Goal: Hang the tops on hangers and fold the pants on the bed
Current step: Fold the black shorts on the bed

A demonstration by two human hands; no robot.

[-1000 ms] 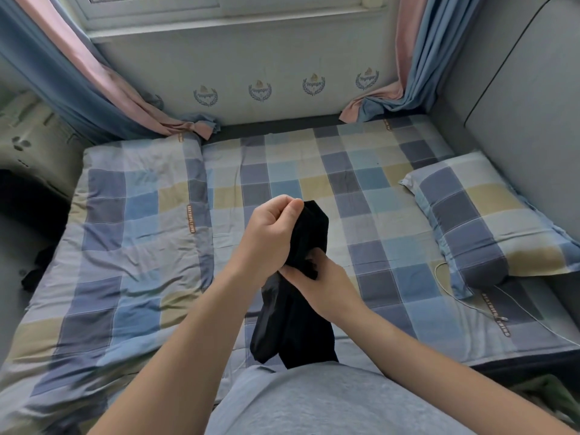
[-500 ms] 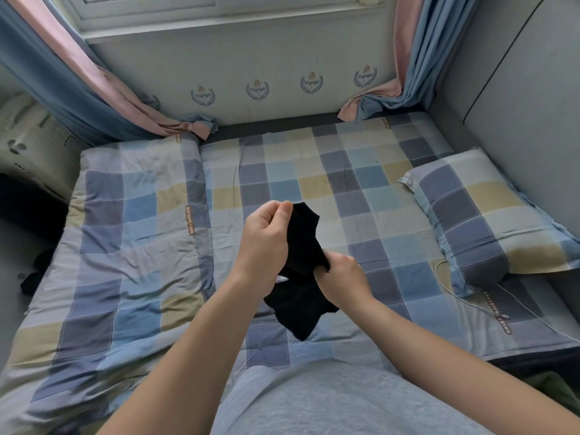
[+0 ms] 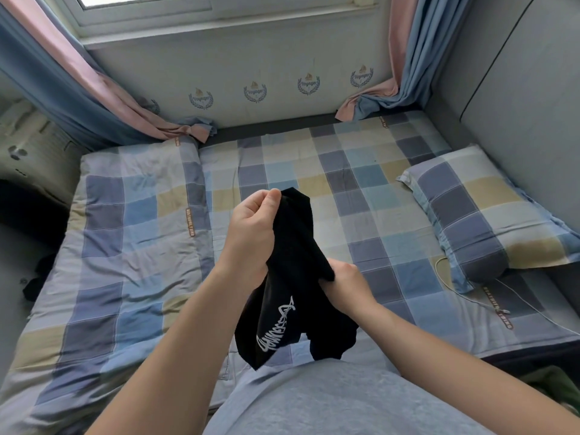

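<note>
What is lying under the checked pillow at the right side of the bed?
The pillow rests on the checked sheet. A thin white cable runs on the sheet up to its near corner. Whether it continues beneath is covered by the pillow.

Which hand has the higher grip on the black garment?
The left hand, pinching the black garment at its top edge; the right hand grips lower, mid-fabric.

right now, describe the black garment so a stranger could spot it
Start at the checked bed under the window. Over its near edge, the left hand and right hand grip the black garment. Against the bed's checks, it alone is black with white script lettering.
</note>
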